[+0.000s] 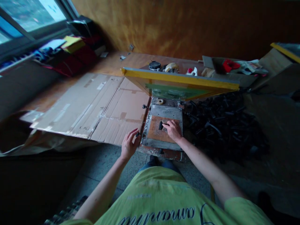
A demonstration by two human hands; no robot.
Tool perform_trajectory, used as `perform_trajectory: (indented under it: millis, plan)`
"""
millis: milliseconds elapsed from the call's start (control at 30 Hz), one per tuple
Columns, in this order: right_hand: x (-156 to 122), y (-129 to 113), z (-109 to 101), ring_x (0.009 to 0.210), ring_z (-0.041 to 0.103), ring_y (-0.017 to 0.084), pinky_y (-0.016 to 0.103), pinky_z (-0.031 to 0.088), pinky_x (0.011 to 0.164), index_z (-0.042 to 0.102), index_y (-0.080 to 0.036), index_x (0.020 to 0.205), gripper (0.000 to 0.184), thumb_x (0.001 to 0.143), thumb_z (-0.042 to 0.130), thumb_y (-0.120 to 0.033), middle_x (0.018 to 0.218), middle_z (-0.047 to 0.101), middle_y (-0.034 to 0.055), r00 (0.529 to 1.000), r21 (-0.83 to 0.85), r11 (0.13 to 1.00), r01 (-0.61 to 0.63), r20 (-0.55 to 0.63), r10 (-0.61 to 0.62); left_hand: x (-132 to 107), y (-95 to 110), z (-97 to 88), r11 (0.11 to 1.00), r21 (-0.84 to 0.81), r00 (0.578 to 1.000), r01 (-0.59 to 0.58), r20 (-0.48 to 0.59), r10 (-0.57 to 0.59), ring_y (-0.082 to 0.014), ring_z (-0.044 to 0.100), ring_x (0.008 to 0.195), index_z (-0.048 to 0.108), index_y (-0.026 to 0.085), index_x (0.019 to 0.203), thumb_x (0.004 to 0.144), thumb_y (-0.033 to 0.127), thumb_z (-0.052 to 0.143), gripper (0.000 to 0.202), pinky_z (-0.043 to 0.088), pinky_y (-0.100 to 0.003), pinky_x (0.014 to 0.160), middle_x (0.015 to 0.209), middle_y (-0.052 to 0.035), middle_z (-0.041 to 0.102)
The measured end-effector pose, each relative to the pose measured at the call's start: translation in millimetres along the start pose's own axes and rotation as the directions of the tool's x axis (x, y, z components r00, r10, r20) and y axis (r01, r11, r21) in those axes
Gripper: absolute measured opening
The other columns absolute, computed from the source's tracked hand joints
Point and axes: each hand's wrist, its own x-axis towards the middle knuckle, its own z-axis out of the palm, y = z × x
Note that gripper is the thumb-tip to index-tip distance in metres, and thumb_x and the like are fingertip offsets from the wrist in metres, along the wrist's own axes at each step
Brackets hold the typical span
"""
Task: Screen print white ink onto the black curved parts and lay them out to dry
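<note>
My right hand is over the flat press bed, its thumb and fingers closed on a small black plastic part. That part rests on an orange-brown board fixed to a grey metal plate. Off the plate's left edge, my left hand hovers with fingers apart and curved, close to a small dark knob; I see nothing held in it. Behind the plate, a screen frame with a yellow edge stands tilted up.
Flattened cardboard covers the table to the left. A large heap of black plastic parts lies on the right. A tape roll sits under the raised frame. Behind it are a dark round tin and an open carton.
</note>
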Motion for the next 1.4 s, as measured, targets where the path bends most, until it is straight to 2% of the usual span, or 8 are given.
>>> perform_trajectory:
  millis: [167,333,567,733,867,1000,1200,1400]
  plan:
    - [13,-7,-3,0.111,0.054,0.025,0.04,0.042,0.096,0.067,-0.026,0.127,0.035,0.097,0.048,-0.024,0.118,0.066,0.0098,0.998,0.016,0.998,0.055,-0.02,-0.055,57,11,-13.9,0.995,-0.098,0.995,-0.01,-0.097,0.0,-0.0209,0.064,0.112,0.066,0.018,0.117,0.093,0.033,0.059,0.03,0.05,-0.04,0.1,0.121,-0.0117,0.069]
    - [13,-16,13,0.145,0.032,0.03,0.053,0.025,0.117,0.041,-0.018,0.149,0.069,0.09,0.061,-0.047,0.155,0.04,0.0139,0.966,0.035,0.965,0.259,0.007,-0.26,143,45,-25.4,0.818,-0.562,0.964,0.12,-0.13,-0.231,-0.012,0.067,0.076,0.054,0.017,0.134,0.095,0.049,0.052,0.051,0.056,-0.027,0.075,0.084,-0.0048,0.071]
    - [-28,-7,3,0.132,0.053,0.023,0.048,0.032,0.117,0.066,-0.022,0.125,0.039,0.094,0.059,-0.043,0.135,0.063,0.008,0.89,0.223,0.866,0.447,-0.012,-0.456,220,93,-26.5,0.568,-0.783,0.935,0.253,0.048,-0.35,-0.009,0.055,0.052,0.059,0.015,0.116,0.097,0.063,0.03,0.059,0.054,-0.024,0.057,0.064,0.0009,0.057]
    - [-39,61,-39,0.113,0.065,0.024,0.044,0.049,0.101,0.075,-0.023,0.107,0.026,0.095,0.053,-0.026,0.11,0.075,0.0087,0.981,0.336,0.942,0.016,-0.189,0.05,179,82,-33.6,0.571,-0.763,0.936,0.303,0.127,-0.327,-0.0099,0.059,0.057,0.064,0.013,0.111,0.093,0.067,0.035,0.064,0.052,-0.022,0.056,0.069,-0.0023,0.061]
    - [-26,105,-70,0.09,0.07,0.024,0.04,0.056,0.084,0.074,-0.02,0.107,0.03,0.093,0.048,-0.029,0.101,0.075,0.0096,0.884,0.426,0.858,-0.288,-0.225,0.409,117,56,-32.5,0.485,-0.678,0.828,0.552,0.377,-0.415,-0.0113,0.059,0.056,0.07,0.012,0.111,0.081,0.07,0.056,0.066,0.045,-0.021,0.047,0.079,-0.0058,0.068]
    - [18,79,-92,0.109,0.063,0.026,0.043,0.051,0.096,0.065,-0.018,0.124,0.037,0.091,0.056,-0.032,0.124,0.066,0.0128,0.903,0.336,0.93,-0.151,-0.337,0.268,67,28,-7.7,0.407,-0.565,0.696,0.717,0.546,-0.467,-0.0107,0.059,0.06,0.053,0.017,0.141,0.068,0.057,0.077,0.087,0.043,-0.019,0.05,0.078,-0.0003,0.068]
    - [82,4,-95,0.12,0.05,0.034,0.05,0.043,0.1,0.059,-0.014,0.129,0.053,0.081,0.075,-0.029,0.132,0.057,0.0174,0.987,-0.06,0.997,-0.055,-0.155,0.045,44,3,28.1,0.398,-0.551,0.676,0.734,0.531,-0.511,-0.0092,0.054,0.054,0.04,0.014,0.15,0.064,0.052,0.079,0.101,0.037,-0.018,0.048,0.067,0.0036,0.063]
    - [86,-9,-88,0.095,0.063,0.026,0.032,0.047,0.079,0.068,-0.018,0.105,0.028,0.081,0.075,-0.03,0.096,0.07,0.0092,0.972,-0.12,0.979,-0.165,0.15,0.182,42,-17,41.0,0.449,-0.507,0.677,0.736,0.554,-0.484,-0.0109,0.055,0.056,0.044,0.014,0.147,0.067,0.051,0.077,0.094,0.039,-0.019,0.05,0.068,0.0025,0.063]
